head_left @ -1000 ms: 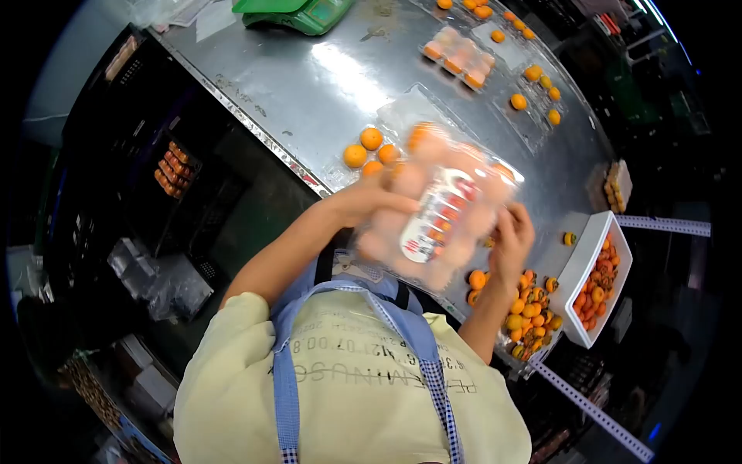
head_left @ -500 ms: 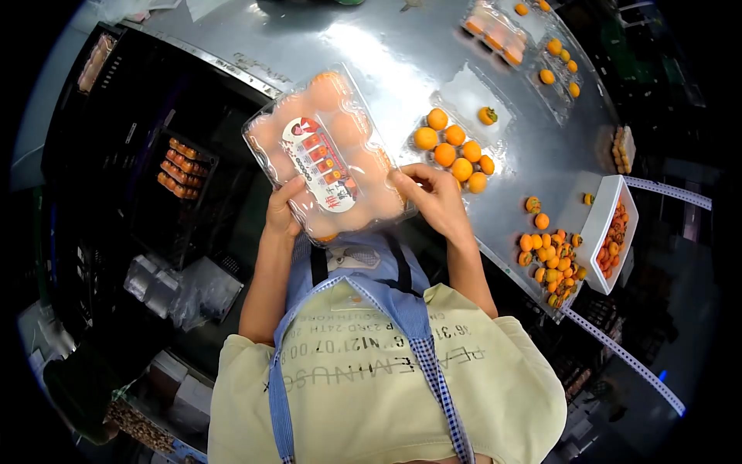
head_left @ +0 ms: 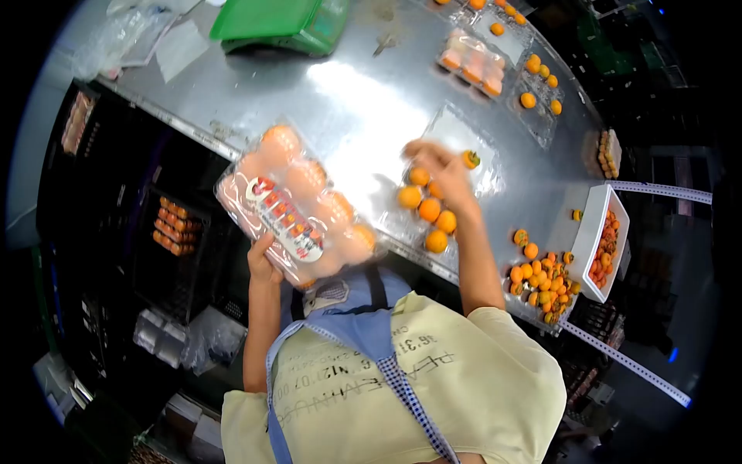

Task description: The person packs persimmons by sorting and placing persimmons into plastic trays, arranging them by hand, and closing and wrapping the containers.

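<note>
My left hand (head_left: pixel 265 261) grips the lower edge of a clear fruit pack (head_left: pixel 309 189), which is tilted beyond the table's front edge. Through its lid show round orange fruits in pale wraps and a printed label (head_left: pixel 284 219). My right hand (head_left: pixel 440 170), blurred by motion, is over an open clear tray with loose orange persimmons (head_left: pixel 430 209). Its fingers reach left over the upper fruits, and whether they hold anything cannot be made out. One persimmon with a green top (head_left: pixel 471 159) lies just right of that hand.
A green scale (head_left: pixel 282 25) stands at the table's (head_left: pixel 371 85) back left. Another filled pack (head_left: pixel 471 62) lies at the back. On the right are a persimmon pile (head_left: pixel 545 284) and a white box of fruit (head_left: pixel 591 243). Stacked packs (head_left: pixel 176 226) sit in a dark crate at left.
My right hand has left the pack and moved up and right over the loose fruits. The pack, now held by my left hand alone, has tilted and shifted slightly down.
</note>
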